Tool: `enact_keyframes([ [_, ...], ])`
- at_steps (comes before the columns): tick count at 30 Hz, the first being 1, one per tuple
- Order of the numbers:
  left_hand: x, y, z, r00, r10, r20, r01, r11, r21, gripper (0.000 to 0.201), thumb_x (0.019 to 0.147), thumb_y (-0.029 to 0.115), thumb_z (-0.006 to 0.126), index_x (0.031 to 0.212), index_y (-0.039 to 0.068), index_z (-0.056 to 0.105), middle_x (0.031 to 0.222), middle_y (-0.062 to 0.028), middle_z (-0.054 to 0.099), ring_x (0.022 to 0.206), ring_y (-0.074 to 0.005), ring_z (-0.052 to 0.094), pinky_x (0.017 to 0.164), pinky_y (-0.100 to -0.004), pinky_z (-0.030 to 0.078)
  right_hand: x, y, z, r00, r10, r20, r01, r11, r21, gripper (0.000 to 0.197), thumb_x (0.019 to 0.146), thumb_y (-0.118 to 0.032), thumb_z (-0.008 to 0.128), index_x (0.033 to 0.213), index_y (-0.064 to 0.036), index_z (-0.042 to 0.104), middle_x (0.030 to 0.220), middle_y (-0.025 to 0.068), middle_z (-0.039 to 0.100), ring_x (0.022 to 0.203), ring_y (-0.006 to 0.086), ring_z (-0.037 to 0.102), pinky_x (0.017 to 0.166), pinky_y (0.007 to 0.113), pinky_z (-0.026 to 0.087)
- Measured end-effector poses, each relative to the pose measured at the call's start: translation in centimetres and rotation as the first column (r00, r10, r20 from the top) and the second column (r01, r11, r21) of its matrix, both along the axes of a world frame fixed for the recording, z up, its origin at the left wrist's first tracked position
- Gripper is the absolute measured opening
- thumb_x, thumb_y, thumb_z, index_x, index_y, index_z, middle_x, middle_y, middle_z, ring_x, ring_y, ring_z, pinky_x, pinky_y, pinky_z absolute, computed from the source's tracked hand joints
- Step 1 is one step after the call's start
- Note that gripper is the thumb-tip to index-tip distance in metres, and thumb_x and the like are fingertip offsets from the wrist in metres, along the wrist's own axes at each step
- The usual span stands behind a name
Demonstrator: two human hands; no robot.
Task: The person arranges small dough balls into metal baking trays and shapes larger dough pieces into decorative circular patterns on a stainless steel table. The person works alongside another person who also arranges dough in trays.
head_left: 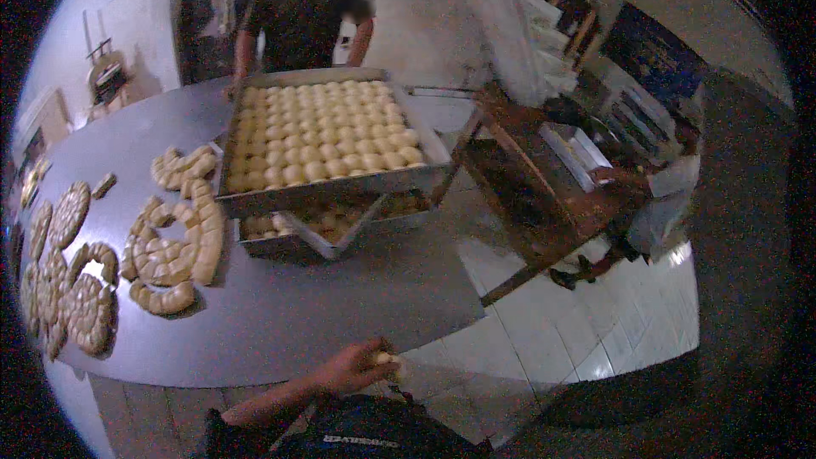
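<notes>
My left hand point(353, 369) is near my body, at the near edge of the metal table point(340, 323). Its fingers curl around a small pale lump point(386, 359) that looks like dough; the picture is too grainy to be sure. My right hand is out of sight. Toward the far side of the table, a large metal tray point(331, 184) full of round dough balls point(323, 132) rests on top of other trays point(331, 238) set at an angle. Cut dough pieces point(166, 259) lie in curved rows and rings left of the trays.
More dough rounds point(85, 310) spread over the table's left end. A person point(310, 13) stands behind the tray, a hand at its far left corner. At right, another person's hand point(620, 177) touches a narrow tray point(578, 157) on a brown wooden table point(527, 153). Pale tiled floor point(578, 323) lies between.
</notes>
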State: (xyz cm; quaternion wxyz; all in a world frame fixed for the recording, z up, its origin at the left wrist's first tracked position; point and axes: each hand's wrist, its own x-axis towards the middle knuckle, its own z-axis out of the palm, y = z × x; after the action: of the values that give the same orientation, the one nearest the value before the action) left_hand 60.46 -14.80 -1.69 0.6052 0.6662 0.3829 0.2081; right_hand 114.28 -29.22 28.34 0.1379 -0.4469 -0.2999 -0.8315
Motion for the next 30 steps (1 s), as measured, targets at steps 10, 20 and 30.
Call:
enact_keyframes([
  [10, -11.9, -4.5, -1.8, 0.859, 0.51, 0.04, -0.511, 0.858, 0.042, 0.031, 0.083, 0.026, 0.06, 0.103, 0.004, 0.052, 0.092, -0.0113, 0.059, 0.086, -0.0177, 0.057, 0.074, -0.0315, 0.046, -9.9, 30.0, -0.4, 0.817, 0.577, -0.018, -0.57, 0.8, -0.187, 0.029, 0.087, -0.03, 0.05, 0.097, -0.004, 0.054, 0.095, 0.0141, 0.053, 0.084, 0.0293, 0.053, 0.07, 0.039, 0.044],
  [20, -8.0, -7.3, -2.7, 0.517, 0.806, 0.288, -0.804, 0.572, -0.161, 0.038, 0.079, 0.022, 0.067, 0.107, 0.002, 0.05, 0.097, -0.0074, 0.058, 0.088, -0.0139, 0.056, 0.077, -0.028, 0.046, -25.9, 46.9, -4.2, 0.237, 0.93, -0.281, -0.892, 0.093, -0.443, 0.027, 0.085, -0.027, 0.052, 0.077, -0.0019, 0.056, 0.071, 0.0129, 0.055, 0.064, 0.0285, 0.053, 0.055, 0.038, 0.04],
  [30, -3.0, -7.8, -0.4, 0.364, 0.924, 0.114, -0.918, 0.377, -0.125, 0.041, 0.08, 0.023, 0.067, 0.11, 0.002, 0.049, 0.098, -0.0083, 0.058, 0.089, -0.0156, 0.057, 0.077, -0.0295, 0.048, -36.6, 47.6, -7.6, -0.105, 0.869, -0.484, -0.653, -0.428, -0.625, 0.033, 0.084, -0.033, 0.052, 0.067, -0.0058, 0.047, 0.056, 0.0089, 0.038, 0.049, 0.0266, 0.038, 0.046, 0.037, 0.027],
])
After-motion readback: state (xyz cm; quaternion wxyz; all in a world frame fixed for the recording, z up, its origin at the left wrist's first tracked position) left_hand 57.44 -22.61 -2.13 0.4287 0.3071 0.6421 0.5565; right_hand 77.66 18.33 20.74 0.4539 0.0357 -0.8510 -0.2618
